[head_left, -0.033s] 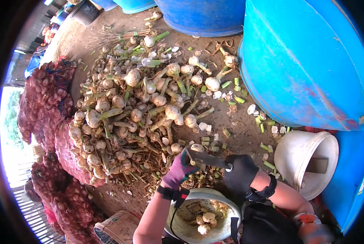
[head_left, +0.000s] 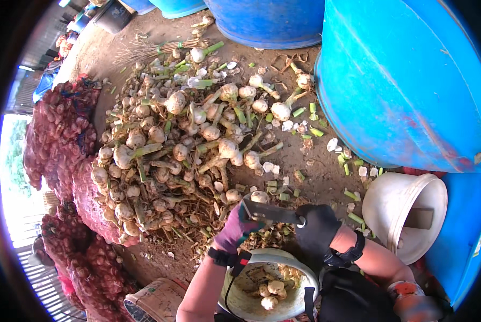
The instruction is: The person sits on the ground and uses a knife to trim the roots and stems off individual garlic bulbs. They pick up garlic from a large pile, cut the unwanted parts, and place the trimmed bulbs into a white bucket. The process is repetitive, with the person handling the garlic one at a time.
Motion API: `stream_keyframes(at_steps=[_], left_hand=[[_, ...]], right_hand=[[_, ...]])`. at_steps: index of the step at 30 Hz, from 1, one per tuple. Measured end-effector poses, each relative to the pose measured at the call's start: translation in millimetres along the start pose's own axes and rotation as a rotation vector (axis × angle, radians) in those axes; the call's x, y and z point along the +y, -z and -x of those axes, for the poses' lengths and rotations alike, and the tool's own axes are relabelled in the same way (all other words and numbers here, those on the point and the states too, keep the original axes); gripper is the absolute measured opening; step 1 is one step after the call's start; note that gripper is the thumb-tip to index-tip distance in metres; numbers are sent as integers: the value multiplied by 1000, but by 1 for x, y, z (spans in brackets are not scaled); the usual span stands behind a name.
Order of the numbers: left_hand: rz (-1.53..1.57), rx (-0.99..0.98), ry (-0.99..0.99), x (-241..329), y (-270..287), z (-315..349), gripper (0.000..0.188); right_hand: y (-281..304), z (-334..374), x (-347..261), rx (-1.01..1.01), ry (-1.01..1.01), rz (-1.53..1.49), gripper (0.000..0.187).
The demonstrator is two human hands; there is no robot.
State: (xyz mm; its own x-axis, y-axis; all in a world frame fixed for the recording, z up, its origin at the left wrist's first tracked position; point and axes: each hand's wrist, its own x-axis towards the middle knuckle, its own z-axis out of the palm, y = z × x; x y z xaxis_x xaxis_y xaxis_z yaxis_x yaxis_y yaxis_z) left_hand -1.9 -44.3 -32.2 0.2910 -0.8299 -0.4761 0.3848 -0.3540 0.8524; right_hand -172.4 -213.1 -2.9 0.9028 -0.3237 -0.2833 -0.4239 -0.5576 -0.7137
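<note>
My right hand (head_left: 318, 228), in a black glove, is closed around the handle of a knife (head_left: 275, 213) with a dark, broad blade. The blade points left, its tip by my left hand (head_left: 234, 228), which wears a purple and green glove. The left fingers are closed around a garlic bulb, mostly hidden by the blade and glove. Just beyond the blade, a whole garlic bulb (head_left: 260, 197) lies on the ground. Below both hands stands a pale bucket (head_left: 235, 300) with several trimmed garlic bulbs (head_left: 272, 290) and scraps inside.
A big heap of stemmed garlic (head_left: 165, 155) spreads ahead and left. Red mesh sacks (head_left: 60, 134) line the left side. Blue tubs (head_left: 396, 80) stand far and right, with a tipped white bucket (head_left: 380, 209) nearby. Cut stems (head_left: 315, 131) litter the dirt floor.
The knife's tip end and my left fingers have shifted slightly downward and left, showing more of the bulb beyond the blade. Both hands keep their grip.
</note>
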Motion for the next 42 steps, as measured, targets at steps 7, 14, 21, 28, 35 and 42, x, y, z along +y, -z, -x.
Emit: stream_keyframes(at_steps=[7,14,21,28,35,42], left_hand=[[185,99,-127,15,-17,23,86],[104,168,-157,37,-29,40,57],[40,237,-191,33,-40,58,64],[199,134,-43,22,-42,72,60],[400,-210,130,56,-46,66,48],[125,25,112,76,-50,58,30]], right_hand=[[9,-2,-25,-8,117,78,12],[15,-2,-43,34,303,42,14],[19,-5,-44,-62,298,90,16],[18,-5,-39,-106,320,53,16],[-13,-2,30,-119,-37,128,18],[20,4,-28,-93,317,-137,19]])
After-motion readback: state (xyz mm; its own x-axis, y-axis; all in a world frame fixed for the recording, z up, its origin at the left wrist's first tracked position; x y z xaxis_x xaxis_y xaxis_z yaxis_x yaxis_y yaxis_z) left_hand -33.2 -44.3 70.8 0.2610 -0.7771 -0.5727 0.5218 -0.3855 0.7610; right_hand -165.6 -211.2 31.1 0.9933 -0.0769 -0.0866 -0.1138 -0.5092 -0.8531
